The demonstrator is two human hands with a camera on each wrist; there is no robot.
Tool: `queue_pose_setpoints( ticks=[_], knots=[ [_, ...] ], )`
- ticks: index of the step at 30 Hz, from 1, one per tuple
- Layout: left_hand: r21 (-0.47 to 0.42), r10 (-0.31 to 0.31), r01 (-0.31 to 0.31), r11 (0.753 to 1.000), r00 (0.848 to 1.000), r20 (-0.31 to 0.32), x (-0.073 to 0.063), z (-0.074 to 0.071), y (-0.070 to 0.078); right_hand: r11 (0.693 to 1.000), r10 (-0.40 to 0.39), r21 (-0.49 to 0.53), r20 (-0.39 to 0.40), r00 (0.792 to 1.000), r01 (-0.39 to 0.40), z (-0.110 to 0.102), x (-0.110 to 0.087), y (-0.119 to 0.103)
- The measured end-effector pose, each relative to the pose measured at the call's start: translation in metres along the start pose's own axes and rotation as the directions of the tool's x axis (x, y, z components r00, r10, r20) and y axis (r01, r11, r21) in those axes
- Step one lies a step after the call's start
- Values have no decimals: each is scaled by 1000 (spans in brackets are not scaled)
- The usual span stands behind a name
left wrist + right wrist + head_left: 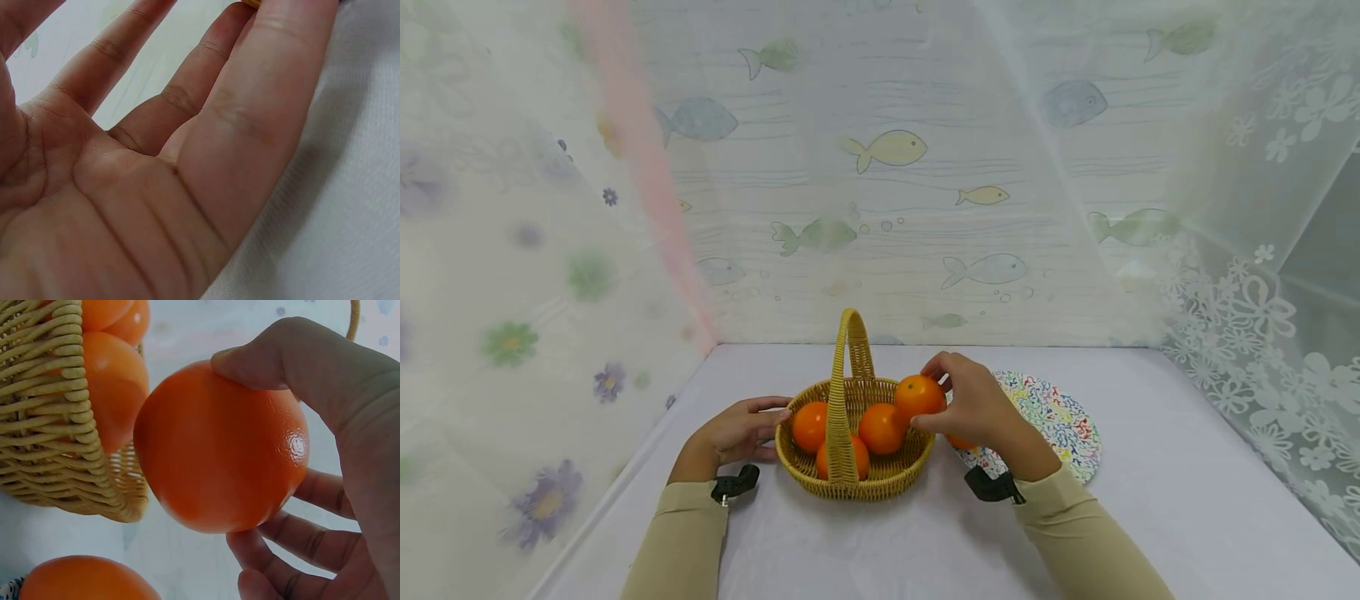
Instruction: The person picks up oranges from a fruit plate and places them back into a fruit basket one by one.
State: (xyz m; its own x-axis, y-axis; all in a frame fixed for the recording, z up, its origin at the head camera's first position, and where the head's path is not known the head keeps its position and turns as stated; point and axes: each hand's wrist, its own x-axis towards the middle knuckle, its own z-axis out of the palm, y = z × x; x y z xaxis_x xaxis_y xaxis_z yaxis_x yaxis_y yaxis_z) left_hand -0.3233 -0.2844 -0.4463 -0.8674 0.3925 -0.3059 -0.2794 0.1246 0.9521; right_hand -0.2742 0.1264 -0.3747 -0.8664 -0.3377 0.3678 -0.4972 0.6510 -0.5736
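My right hand pinches an orange between thumb and fingers, at the right rim of a wicker basket. Inside the basket lie three oranges, one of them partly behind the tall arched handle. At the basket's left side, my left hand has its thumb at the rim and its fingers loosely extended along the outer wall. The left wrist view shows that palm with nothing in it. One more orange sits below the held one, mostly hidden by my right hand in the head view.
A round plate with a multicoloured speckled pattern lies right of the basket, partly behind my right hand and wrist. A white cloth covers the table. Sheer curtains with fish and flowers enclose the back and sides.
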Motion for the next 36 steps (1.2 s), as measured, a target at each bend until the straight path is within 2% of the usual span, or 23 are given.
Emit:
queue_pose_setpoints(
  ticks=[16, 36],
  knots=[
    [1, 1, -1, 1000, 1000, 4, 0, -1, 0, 999, -38, -20, 38, 999, 39, 8, -1, -3],
    [-9, 2, -2, 1000, 1000, 8, 3, -2, -2, 998, -11, -61, 96, 995, 17, 21, 0, -4]
  ],
)
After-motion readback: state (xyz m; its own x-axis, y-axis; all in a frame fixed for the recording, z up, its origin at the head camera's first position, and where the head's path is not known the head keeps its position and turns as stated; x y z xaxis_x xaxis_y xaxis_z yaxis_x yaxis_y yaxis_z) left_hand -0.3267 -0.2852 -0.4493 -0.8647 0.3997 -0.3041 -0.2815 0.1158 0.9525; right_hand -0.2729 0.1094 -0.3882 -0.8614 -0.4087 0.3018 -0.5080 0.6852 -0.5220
